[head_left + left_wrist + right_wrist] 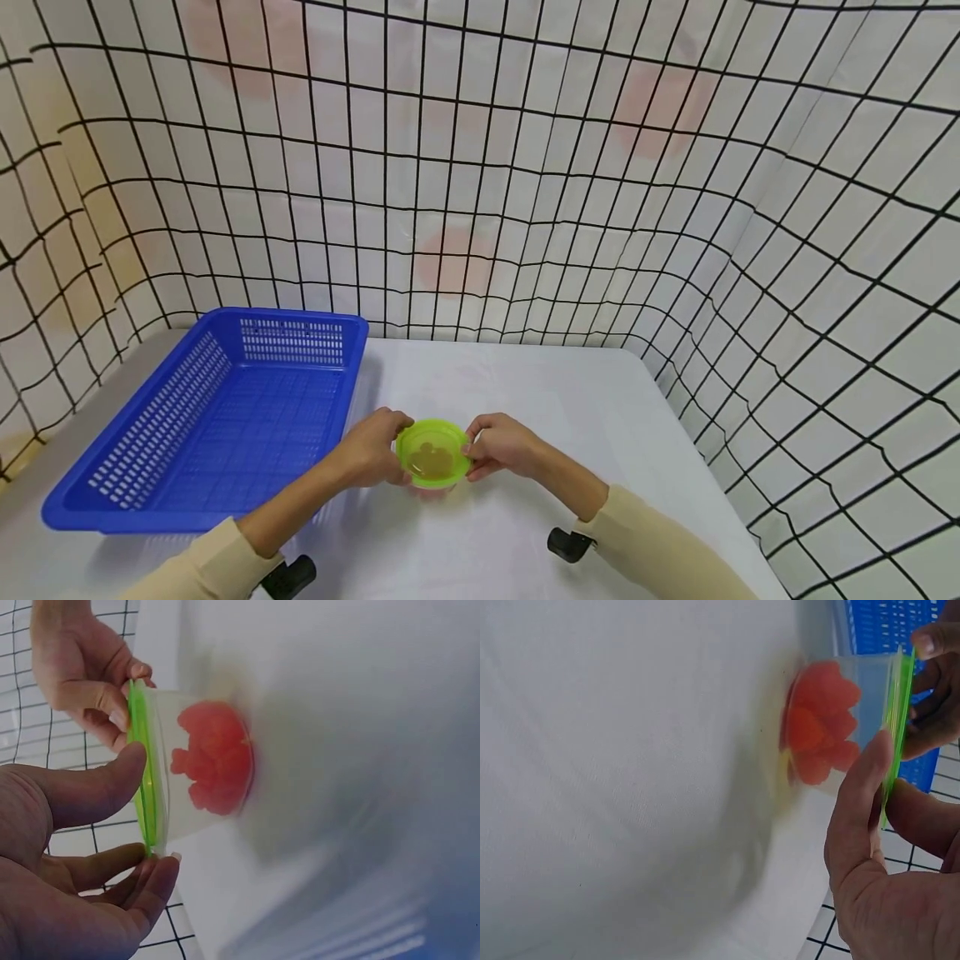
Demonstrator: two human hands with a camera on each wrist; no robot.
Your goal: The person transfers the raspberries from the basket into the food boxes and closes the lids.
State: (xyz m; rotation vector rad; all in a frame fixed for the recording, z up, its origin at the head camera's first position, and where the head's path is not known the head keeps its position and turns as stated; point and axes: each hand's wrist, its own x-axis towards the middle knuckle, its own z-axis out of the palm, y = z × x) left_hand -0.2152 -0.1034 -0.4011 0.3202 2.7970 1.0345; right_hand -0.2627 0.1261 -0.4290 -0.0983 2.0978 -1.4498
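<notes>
A clear plastic tub [180,787] with a round, see-through green lid [433,452] stands upright between the hands. Several red pieces [821,724] lie in its bottom; their kind is unclear. My left hand [372,450] grips the lid's rim on the left, thumb over the lid and fingertips at the edge, as the left wrist view shows. From the opposite side my right hand [506,446] pinches the rim between thumb and fingers. The tub's base is at or just over the white tabletop; whether it touches I cannot tell.
To the left sits a large blue plastic basket [348,400] with slotted walls, its near right side close to my left forearm. White cloth covers the table [555,392]. Black grid netting [480,200] rises behind and along both sides.
</notes>
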